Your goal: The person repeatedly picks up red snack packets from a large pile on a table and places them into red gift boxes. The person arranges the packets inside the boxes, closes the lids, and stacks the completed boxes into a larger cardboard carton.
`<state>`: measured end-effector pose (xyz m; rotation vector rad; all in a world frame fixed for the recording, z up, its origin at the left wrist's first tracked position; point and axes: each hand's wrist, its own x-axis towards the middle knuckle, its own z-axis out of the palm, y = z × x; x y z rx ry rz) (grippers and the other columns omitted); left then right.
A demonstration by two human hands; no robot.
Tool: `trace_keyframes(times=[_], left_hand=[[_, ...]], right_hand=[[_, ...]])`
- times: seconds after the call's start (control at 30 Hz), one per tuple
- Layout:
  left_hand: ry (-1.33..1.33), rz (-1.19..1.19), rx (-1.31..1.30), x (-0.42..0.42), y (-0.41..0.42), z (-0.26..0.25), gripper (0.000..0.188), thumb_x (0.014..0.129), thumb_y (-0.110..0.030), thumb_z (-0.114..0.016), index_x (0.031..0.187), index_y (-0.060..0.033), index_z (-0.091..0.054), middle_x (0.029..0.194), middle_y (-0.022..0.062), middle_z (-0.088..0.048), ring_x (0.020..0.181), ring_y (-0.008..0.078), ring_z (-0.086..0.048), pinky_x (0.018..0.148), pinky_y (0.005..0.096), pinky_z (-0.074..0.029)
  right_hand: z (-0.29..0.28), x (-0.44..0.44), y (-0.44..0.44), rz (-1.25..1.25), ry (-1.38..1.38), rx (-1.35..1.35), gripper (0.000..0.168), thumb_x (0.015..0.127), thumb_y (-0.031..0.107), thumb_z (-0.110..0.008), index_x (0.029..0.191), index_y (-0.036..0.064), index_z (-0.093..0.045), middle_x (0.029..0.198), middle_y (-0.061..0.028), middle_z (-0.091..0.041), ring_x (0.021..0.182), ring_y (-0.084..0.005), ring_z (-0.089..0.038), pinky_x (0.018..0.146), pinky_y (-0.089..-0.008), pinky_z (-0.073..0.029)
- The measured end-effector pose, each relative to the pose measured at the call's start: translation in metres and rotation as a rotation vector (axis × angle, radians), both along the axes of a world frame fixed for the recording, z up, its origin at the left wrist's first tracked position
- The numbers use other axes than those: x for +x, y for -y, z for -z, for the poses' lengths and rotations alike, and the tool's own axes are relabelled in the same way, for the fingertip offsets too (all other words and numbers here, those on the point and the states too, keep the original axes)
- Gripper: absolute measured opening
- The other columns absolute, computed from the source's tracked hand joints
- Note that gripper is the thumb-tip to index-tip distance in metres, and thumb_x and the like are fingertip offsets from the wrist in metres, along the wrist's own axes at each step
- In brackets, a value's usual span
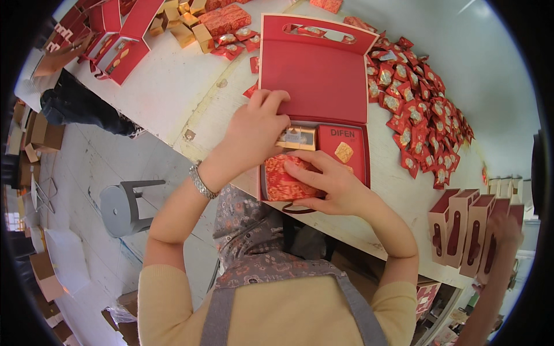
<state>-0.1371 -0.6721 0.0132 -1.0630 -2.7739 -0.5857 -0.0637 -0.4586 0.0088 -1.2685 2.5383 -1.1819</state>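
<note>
An open red gift box (pixel 369 162) lies before me on the white table, its lid (pixel 314 78) raised and showing a handle cut-out. Inside, at the back left, is a small gold box (pixel 303 137) with a clear window. A red carton (pixel 335 142) bearing writing and pictures of biscuits fills the right side. My right hand (pixel 333 181) grips a red-and-gold patterned packet (pixel 281 181) in the front left of the box. My left hand (pixel 255 129) reaches over the box's left edge, fingers bent at the gold box; its fingertips are partly hidden.
Red-wrapped packets (pixel 415 108) are heaped on the right, beyond which closed gift boxes (pixel 461 229) stand in a row. Gold boxes (pixel 184 32) and patterned packets (pixel 225 19) lie at the back left, near another open gift box (pixel 117 56). Another person's arm (pixel 497 277) reaches in at right. A grey stool (pixel 117 212) stands left.
</note>
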Motion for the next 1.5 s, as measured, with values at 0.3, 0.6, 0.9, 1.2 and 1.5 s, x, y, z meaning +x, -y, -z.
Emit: trace_keyframes(times=[0.3,0.6,0.9,1.2,1.5], left_hand=[[0.072,-0.027,0.128,-0.002,0.002,0.011,0.037,0.064,-0.011,-0.081,0.098,-0.0095,-0.067,0.135,0.0107,-0.043,0.127,0.0365,-0.04,0.099,0.0414,-0.045],[0.067,-0.092,0.002,0.0,-0.016,-0.005,0.047,0.061,-0.003,-0.08,0.103,-0.0158,-0.066,0.138,0.011,-0.042,0.128,0.0355,-0.039,0.097,0.0408,-0.046],[-0.254,-0.052,-0.083,0.006,-0.043,-0.033,0.047,0.062,-0.007,-0.08,0.107,-0.0101,-0.068,0.137,0.0099,-0.047,0.125,0.0334,-0.043,0.095,0.0399,-0.047],[0.15,0.182,-0.139,-0.056,-0.305,0.012,0.028,0.089,-0.022,-0.065,0.105,-0.001,-0.054,0.099,0.0197,-0.063,0.093,0.0346,-0.065,0.076,0.0439,-0.054],[0.092,0.313,0.099,-0.057,-0.247,-0.045,0.032,0.086,-0.015,-0.063,0.114,-0.0023,-0.055,0.088,0.0191,-0.066,0.085,0.0357,-0.065,0.073,0.0448,-0.052]], right_hand=[[0.001,-0.016,0.003,-0.082,-0.151,0.235,0.054,0.075,0.034,-0.075,0.123,0.014,-0.062,0.121,-0.0156,-0.053,0.107,-0.0336,-0.054,0.092,-0.0438,-0.047],[0.012,0.016,0.005,0.032,-0.274,0.317,0.058,0.089,0.05,-0.059,0.119,0.001,-0.062,0.135,-0.0189,-0.051,0.127,-0.0339,-0.046,0.102,-0.0436,-0.04],[0.029,-0.02,-0.155,1.314,-0.745,0.318,0.04,0.078,0.016,-0.072,0.115,0.006,-0.061,0.104,-0.0132,-0.063,0.099,-0.0304,-0.057,0.08,-0.0425,-0.048],[0.084,-0.017,-0.258,1.59,-0.374,-0.085,0.047,0.09,0.012,-0.049,0.136,0.003,-0.048,0.128,-0.0204,-0.053,0.118,-0.0371,-0.049,0.102,-0.043,-0.039],[0.061,-0.014,-0.26,1.359,0.004,-1.124,0.027,0.102,0.028,-0.044,0.112,0.007,-0.058,0.08,0.002,-0.05,0.064,-0.0052,-0.042,0.052,-0.0212,-0.035]])
